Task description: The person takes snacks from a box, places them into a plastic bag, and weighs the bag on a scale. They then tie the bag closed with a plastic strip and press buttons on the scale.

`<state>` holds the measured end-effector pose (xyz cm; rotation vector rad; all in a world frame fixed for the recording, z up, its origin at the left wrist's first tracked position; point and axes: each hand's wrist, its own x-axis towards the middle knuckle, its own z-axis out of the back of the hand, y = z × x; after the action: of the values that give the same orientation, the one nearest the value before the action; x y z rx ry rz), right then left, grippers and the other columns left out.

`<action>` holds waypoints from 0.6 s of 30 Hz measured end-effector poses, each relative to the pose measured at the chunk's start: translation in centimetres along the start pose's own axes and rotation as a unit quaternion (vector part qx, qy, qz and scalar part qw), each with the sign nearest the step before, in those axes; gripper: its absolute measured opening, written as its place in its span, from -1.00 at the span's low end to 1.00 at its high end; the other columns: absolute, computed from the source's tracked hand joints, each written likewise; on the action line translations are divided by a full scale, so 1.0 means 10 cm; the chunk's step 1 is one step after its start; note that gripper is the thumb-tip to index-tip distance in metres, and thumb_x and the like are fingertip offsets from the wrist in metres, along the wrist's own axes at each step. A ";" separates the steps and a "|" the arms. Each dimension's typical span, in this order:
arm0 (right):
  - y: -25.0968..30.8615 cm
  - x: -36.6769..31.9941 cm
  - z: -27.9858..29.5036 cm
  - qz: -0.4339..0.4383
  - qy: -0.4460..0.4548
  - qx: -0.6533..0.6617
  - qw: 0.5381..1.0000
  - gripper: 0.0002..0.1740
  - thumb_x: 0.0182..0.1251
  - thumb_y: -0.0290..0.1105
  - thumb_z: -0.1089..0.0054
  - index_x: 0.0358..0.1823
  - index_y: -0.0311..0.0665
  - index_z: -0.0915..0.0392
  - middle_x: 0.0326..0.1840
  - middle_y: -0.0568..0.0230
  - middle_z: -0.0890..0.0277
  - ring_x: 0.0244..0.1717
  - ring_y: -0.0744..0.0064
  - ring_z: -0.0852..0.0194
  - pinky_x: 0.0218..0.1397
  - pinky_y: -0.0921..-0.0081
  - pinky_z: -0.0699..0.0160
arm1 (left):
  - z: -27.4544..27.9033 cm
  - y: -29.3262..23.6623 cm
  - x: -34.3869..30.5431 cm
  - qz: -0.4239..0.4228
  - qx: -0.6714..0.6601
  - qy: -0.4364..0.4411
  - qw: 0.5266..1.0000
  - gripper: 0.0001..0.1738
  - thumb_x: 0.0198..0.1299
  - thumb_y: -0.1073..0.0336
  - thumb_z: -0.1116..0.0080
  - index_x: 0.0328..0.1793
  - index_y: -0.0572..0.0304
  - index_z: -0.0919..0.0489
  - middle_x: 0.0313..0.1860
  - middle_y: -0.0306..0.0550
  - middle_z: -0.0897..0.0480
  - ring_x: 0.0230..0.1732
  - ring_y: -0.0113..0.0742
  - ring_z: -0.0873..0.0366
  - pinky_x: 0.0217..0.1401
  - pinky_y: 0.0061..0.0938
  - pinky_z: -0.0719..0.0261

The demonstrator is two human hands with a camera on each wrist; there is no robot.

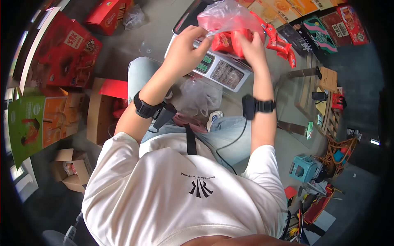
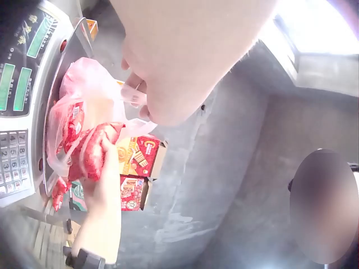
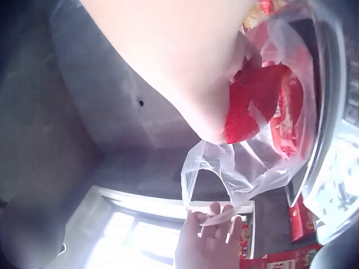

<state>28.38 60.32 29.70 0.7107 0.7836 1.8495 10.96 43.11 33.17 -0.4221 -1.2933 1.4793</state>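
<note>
Your left fingers point(image 3: 216, 221) are curled closed on the thin handle loop of the clear plastic bag point(image 1: 223, 14), pinching the film and pulling it up and to the left. Your right fingers point(image 2: 104, 162) are wrapped round a bunch of red snack packets point(image 1: 225, 41) at the bag's mouth; I cannot tell whether they are inside the film or grip through it. Bag and packets hang at the far side of the weighing scale point(image 1: 223, 71), over its pan, and whether the bag's bottom touches the pan is hidden. To do this well, I would hold the pinched loop high and taut so the mouth gapes wide, and slide the packets in lengthwise, not crosswise, so that no corner snags or tears the thin film. Let the weight settle in the middle of the pan, not on its rim, with neither hand bearing on the bag or the display when you read it. More loose red packets point(image 1: 283, 45) lie just to the right of the scale, within easy reach of your right hand point(image 1: 251, 47). A second clear bag point(image 1: 199, 96) rests on your lap, near you, under your left hand point(image 1: 184, 49). Printed cartons point(image 1: 61, 53) stand on the floor to the left.
</note>
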 end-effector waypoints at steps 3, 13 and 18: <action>0.25 0.41 -0.25 -0.053 -0.007 0.196 0.979 -0.23 0.15 0.01 -0.26 0.22 -0.43 -0.31 0.17 -0.11 -0.44 0.22 0.10 -0.43 0.22 0.29 -0.41 | 0.02 -0.04 0.04 0.000 0.024 0.011 1.000 -0.72 0.23 0.19 -0.16 -0.16 0.32 -0.56 -0.28 -0.07 -0.60 -0.20 -0.30 -0.53 -0.10 -0.42 -0.46; -0.04 -0.28 0.19 0.260 -0.262 -0.405 0.836 -0.41 0.06 -0.05 -0.30 0.15 -0.04 -0.46 0.18 0.25 -0.40 0.21 0.16 -0.31 0.36 -0.09 0.02 | 0.25 0.08 0.41 0.044 -0.036 0.071 0.996 -0.66 0.30 0.11 -0.13 -0.20 0.33 -0.57 -0.51 -0.28 -0.49 -0.46 -0.62 -0.30 -0.41 -0.61 -0.30; -0.28 -0.51 0.60 0.084 -0.231 -0.490 0.836 -0.28 0.04 0.01 -0.28 0.26 -0.05 -0.36 0.16 0.22 -0.46 0.23 0.07 -0.31 0.41 -0.23 0.26 | 0.16 0.23 0.47 -0.018 -0.011 0.085 0.996 -0.66 0.25 0.10 -0.19 -0.28 0.29 -0.54 -0.45 -0.24 -0.50 -0.38 -0.55 -0.35 -0.29 -0.55 -0.37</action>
<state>36.30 57.75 30.60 0.4929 -0.5640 1.8064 6.85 46.71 33.43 -0.5256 -1.1784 1.3701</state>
